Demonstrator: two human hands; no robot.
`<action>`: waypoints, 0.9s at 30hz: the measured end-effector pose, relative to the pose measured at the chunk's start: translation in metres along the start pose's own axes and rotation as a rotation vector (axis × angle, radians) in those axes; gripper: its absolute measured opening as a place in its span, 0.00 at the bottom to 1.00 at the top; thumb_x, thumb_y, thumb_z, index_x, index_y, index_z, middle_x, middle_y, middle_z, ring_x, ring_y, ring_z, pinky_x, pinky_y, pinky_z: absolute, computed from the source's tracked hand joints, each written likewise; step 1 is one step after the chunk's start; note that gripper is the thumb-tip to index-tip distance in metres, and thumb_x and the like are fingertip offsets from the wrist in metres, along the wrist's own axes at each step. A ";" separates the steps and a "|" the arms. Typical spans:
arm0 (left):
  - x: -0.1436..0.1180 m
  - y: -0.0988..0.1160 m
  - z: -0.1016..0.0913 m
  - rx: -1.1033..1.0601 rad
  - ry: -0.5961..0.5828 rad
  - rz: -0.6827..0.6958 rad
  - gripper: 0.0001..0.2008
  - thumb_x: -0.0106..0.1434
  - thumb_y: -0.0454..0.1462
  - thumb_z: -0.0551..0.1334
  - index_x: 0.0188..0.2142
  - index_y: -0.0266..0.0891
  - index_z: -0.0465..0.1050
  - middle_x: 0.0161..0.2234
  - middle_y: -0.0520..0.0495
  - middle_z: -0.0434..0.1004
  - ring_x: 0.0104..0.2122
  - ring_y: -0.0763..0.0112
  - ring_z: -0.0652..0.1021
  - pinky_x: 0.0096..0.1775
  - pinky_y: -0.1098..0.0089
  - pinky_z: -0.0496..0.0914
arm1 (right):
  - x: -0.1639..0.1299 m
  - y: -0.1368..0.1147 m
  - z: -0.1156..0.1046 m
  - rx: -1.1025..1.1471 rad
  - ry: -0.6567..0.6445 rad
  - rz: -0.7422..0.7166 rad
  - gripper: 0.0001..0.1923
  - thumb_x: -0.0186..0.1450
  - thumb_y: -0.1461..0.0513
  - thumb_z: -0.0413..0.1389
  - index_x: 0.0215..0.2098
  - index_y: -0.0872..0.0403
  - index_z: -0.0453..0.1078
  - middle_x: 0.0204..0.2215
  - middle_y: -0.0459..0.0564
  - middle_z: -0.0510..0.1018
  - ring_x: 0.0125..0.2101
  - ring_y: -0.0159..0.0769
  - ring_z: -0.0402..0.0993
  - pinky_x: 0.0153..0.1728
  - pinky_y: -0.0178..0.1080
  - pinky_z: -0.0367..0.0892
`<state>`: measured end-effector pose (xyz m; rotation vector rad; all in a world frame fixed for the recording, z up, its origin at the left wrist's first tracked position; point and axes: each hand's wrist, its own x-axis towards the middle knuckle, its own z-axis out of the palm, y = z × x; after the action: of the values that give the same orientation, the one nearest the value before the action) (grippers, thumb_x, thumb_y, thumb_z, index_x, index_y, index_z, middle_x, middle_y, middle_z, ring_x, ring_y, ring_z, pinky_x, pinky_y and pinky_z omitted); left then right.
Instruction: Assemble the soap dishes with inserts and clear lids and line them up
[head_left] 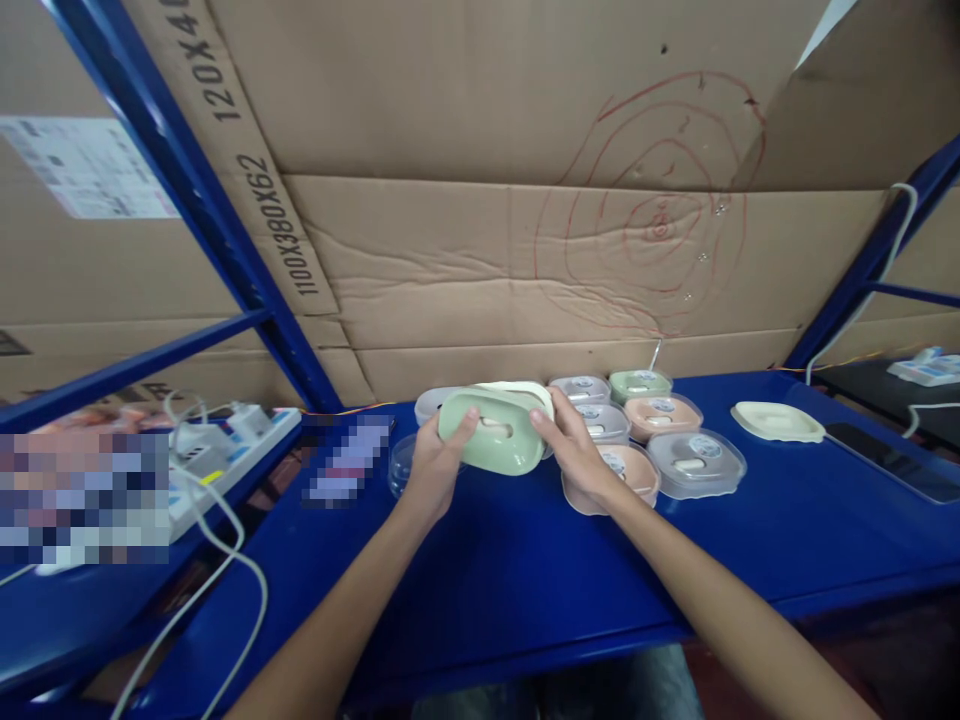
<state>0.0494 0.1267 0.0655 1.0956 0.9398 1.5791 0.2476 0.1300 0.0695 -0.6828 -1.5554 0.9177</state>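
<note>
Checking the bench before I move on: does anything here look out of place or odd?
One cream tray lies alone to the right, apart from the cluster of lidded soap boxes. Both hands hold a green soap box; nothing looks spilled or broken.

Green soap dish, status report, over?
Both hands, left and right, grip the green soap dish above the blue table. Stacked dishes sit close behind. Nothing blocking.

Both hands up over the blue counter [480, 560]: left hand [433, 470] and right hand [576, 450] share a grip on a green oval dish [491, 432], one at each end. Stacked lidded dishes [660, 440] sit at three o'clock of it, a cream lid [776, 421] farther right, a power strip [225, 450] at nine o'clock.
</note>
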 end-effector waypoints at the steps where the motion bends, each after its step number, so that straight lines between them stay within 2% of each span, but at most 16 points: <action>1: -0.001 -0.001 0.000 0.001 0.002 0.001 0.29 0.59 0.56 0.80 0.49 0.37 0.84 0.42 0.40 0.90 0.45 0.51 0.89 0.49 0.59 0.82 | 0.000 0.000 0.000 0.000 -0.020 -0.002 0.25 0.73 0.43 0.64 0.59 0.47 0.72 0.54 0.51 0.81 0.55 0.43 0.79 0.54 0.42 0.76; 4: -0.002 -0.003 0.001 -0.005 0.014 0.006 0.27 0.61 0.55 0.79 0.50 0.39 0.84 0.44 0.41 0.90 0.48 0.51 0.88 0.51 0.59 0.82 | 0.002 0.002 0.000 -0.034 -0.045 -0.014 0.27 0.70 0.45 0.68 0.59 0.48 0.71 0.54 0.51 0.81 0.53 0.43 0.79 0.52 0.42 0.76; 7: -0.001 -0.004 0.000 -0.003 0.018 0.038 0.28 0.63 0.54 0.78 0.55 0.41 0.83 0.48 0.42 0.89 0.51 0.53 0.87 0.53 0.61 0.80 | 0.004 0.003 -0.001 -0.124 -0.013 -0.012 0.18 0.73 0.46 0.63 0.48 0.50 0.73 0.43 0.48 0.81 0.43 0.40 0.78 0.43 0.40 0.74; 9: 0.000 -0.004 0.000 0.016 0.030 0.053 0.28 0.64 0.54 0.78 0.56 0.42 0.83 0.50 0.42 0.88 0.51 0.53 0.87 0.52 0.62 0.80 | 0.004 0.003 -0.001 -0.181 0.008 0.013 0.18 0.73 0.46 0.63 0.40 0.51 0.72 0.34 0.45 0.78 0.34 0.37 0.74 0.36 0.38 0.69; 11: 0.001 -0.003 -0.001 0.025 0.043 0.042 0.28 0.62 0.55 0.78 0.54 0.40 0.83 0.49 0.42 0.88 0.49 0.53 0.87 0.50 0.62 0.80 | 0.004 0.001 -0.001 -0.187 0.016 0.045 0.20 0.72 0.45 0.64 0.37 0.51 0.70 0.30 0.43 0.76 0.30 0.35 0.70 0.31 0.37 0.66; 15: 0.001 0.000 -0.001 -0.037 0.014 -0.062 0.32 0.56 0.55 0.82 0.50 0.36 0.84 0.42 0.39 0.89 0.44 0.50 0.88 0.46 0.59 0.82 | 0.004 -0.002 0.002 -0.043 0.013 0.100 0.19 0.71 0.44 0.64 0.38 0.51 0.73 0.31 0.44 0.78 0.30 0.36 0.72 0.30 0.37 0.67; 19: 0.000 0.002 0.000 -0.048 -0.013 -0.105 0.33 0.55 0.55 0.82 0.52 0.37 0.84 0.42 0.40 0.89 0.45 0.49 0.88 0.46 0.58 0.82 | 0.004 -0.001 0.003 0.080 0.011 0.125 0.18 0.66 0.46 0.69 0.40 0.50 0.76 0.35 0.44 0.81 0.35 0.37 0.76 0.36 0.37 0.71; 23: 0.006 0.010 -0.007 0.125 -0.132 0.000 0.29 0.63 0.60 0.74 0.52 0.40 0.84 0.49 0.40 0.88 0.50 0.50 0.86 0.51 0.60 0.79 | 0.006 0.000 0.002 0.172 0.071 0.214 0.19 0.64 0.45 0.70 0.40 0.50 0.78 0.34 0.45 0.82 0.33 0.37 0.77 0.34 0.36 0.71; 25: 0.012 0.017 -0.016 0.281 -0.158 0.120 0.27 0.69 0.60 0.68 0.51 0.41 0.83 0.53 0.39 0.87 0.53 0.50 0.84 0.56 0.58 0.77 | 0.009 -0.001 0.000 0.228 0.171 0.255 0.20 0.63 0.45 0.71 0.41 0.50 0.79 0.35 0.46 0.83 0.34 0.38 0.78 0.34 0.37 0.72; 27: 0.020 0.024 -0.029 0.537 -0.136 0.259 0.23 0.71 0.57 0.66 0.51 0.42 0.82 0.54 0.38 0.86 0.56 0.48 0.82 0.61 0.54 0.73 | 0.012 0.000 -0.003 0.272 0.287 0.276 0.21 0.60 0.46 0.72 0.41 0.51 0.78 0.36 0.47 0.85 0.37 0.40 0.81 0.37 0.39 0.76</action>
<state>0.0125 0.1387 0.0832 1.7341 1.2024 1.4641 0.2480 0.1405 0.0763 -0.8049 -1.0749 1.1557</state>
